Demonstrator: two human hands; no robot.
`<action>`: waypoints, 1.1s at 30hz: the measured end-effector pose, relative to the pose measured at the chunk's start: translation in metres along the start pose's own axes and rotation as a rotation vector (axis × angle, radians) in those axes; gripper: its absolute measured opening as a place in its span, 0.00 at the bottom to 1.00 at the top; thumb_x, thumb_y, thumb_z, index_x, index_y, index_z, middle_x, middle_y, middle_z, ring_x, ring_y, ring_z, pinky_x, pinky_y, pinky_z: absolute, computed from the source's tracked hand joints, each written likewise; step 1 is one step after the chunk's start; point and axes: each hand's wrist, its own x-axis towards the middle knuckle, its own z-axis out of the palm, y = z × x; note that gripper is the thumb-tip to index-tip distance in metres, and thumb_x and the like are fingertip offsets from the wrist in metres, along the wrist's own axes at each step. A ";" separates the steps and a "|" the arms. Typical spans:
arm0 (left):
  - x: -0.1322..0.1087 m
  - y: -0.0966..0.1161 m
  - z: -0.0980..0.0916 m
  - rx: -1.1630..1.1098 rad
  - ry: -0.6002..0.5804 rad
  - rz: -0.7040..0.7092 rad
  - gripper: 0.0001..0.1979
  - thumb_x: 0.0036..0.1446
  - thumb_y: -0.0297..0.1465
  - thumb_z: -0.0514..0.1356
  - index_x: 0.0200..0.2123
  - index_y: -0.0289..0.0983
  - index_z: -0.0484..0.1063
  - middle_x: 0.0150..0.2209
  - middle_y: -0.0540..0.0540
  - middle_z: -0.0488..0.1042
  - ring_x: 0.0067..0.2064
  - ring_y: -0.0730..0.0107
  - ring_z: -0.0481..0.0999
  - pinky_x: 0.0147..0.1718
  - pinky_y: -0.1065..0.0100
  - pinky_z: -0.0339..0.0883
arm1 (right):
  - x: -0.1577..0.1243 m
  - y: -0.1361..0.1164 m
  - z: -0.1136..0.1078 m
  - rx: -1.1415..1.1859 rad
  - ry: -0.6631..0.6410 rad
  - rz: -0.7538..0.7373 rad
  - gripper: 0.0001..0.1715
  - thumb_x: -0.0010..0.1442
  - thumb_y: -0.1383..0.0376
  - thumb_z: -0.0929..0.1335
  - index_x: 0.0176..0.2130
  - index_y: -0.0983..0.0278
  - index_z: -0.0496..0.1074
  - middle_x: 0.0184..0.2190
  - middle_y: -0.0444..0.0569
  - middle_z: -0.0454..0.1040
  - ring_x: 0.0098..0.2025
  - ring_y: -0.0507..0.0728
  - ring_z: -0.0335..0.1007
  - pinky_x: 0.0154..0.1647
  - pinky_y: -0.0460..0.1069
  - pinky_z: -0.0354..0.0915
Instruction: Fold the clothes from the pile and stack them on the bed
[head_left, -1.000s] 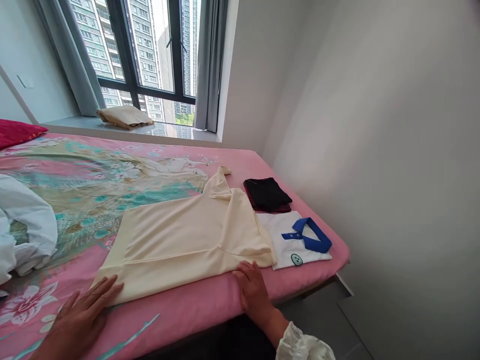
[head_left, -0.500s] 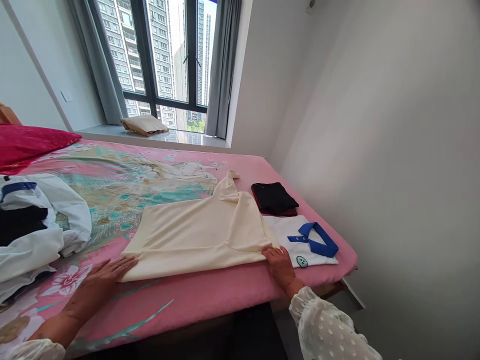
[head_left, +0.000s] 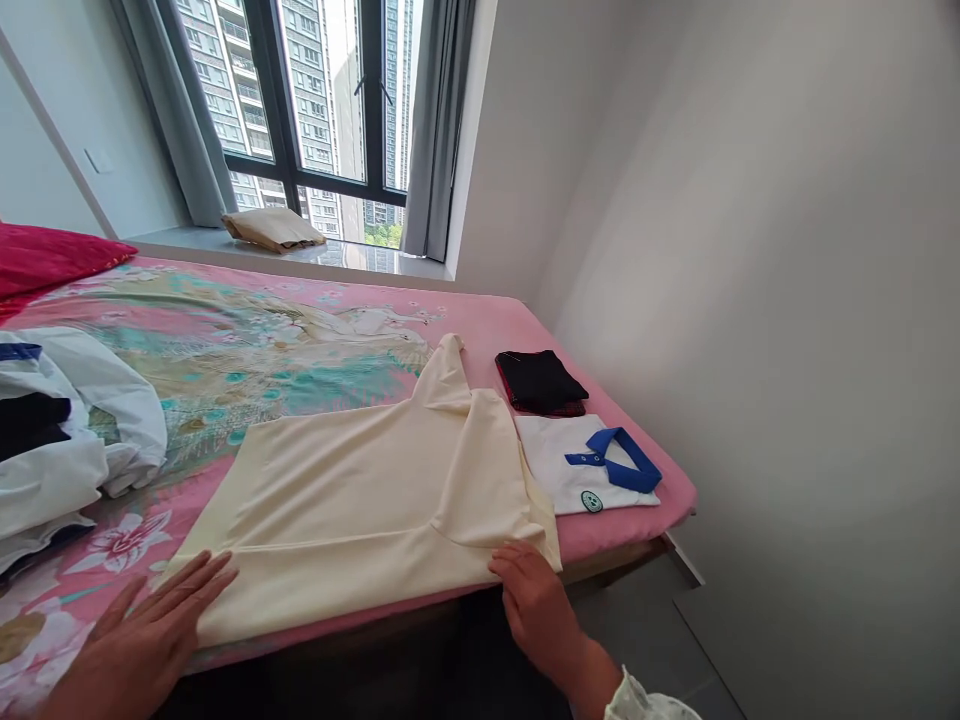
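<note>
Looking through the head camera, we see a cream shirt spread across the near side of the bed, between our two hands. Its long axis runs from left to right, roughly in line with the bed's near edge and tilted a little upward toward the right. The straight hem end points left, and the shoulder end points right, toward a white polo shirt. From that shoulder end, one narrow piece of cream cloth juts away from us, toward the window. The shirt's near border lies close along the bed's edge. Our left hand is spread flat, fingers long and slightly apart, with its fingertips over the near corner of the hem; it grips nothing. Our right hand has its fingers bent onto the near border by the shoulder end, touching the cloth; we cannot tell whether the thumb pinches it from below. The polo shirt lies just beside the shoulder end, its blue collar on the side away from the cream cloth. Beyond it sits a folded black cloth. To the left, we see a loose heap of white clothes, and farther back a red pillow. A tan bundle rests on the window ledge.
</note>
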 end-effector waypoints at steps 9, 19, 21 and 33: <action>0.047 0.008 0.000 0.027 -0.122 -0.157 0.24 0.56 0.29 0.44 0.50 0.45 0.72 0.57 0.50 0.69 0.61 0.57 0.62 0.60 0.42 0.46 | 0.017 0.044 -0.003 0.048 0.138 0.474 0.18 0.63 0.63 0.57 0.46 0.66 0.69 0.46 0.57 0.72 0.50 0.60 0.64 0.55 0.58 0.57; 0.089 0.002 0.007 0.016 -0.196 -0.082 0.18 0.54 0.33 0.47 0.37 0.48 0.77 0.43 0.51 0.78 0.50 0.53 0.73 0.59 0.37 0.40 | 0.099 0.131 0.001 0.254 -0.127 0.751 0.21 0.59 0.52 0.63 0.30 0.66 0.73 0.28 0.52 0.75 0.32 0.57 0.70 0.36 0.50 0.61; 0.093 0.012 0.008 0.000 -0.191 -0.087 0.18 0.53 0.33 0.47 0.37 0.48 0.76 0.44 0.50 0.78 0.51 0.52 0.72 0.58 0.36 0.41 | 0.118 0.135 0.010 0.325 -0.133 0.761 0.17 0.56 0.55 0.66 0.31 0.67 0.74 0.29 0.52 0.75 0.32 0.57 0.70 0.35 0.49 0.61; 0.220 0.218 0.034 -0.945 -0.375 -0.294 0.28 0.43 0.45 0.62 0.47 0.37 0.72 0.41 0.40 0.77 0.44 0.56 0.75 0.44 0.60 0.67 | 0.042 0.124 -0.016 0.727 0.145 0.861 0.30 0.59 0.49 0.55 0.50 0.66 0.63 0.42 0.54 0.73 0.23 0.50 0.63 0.20 0.45 0.59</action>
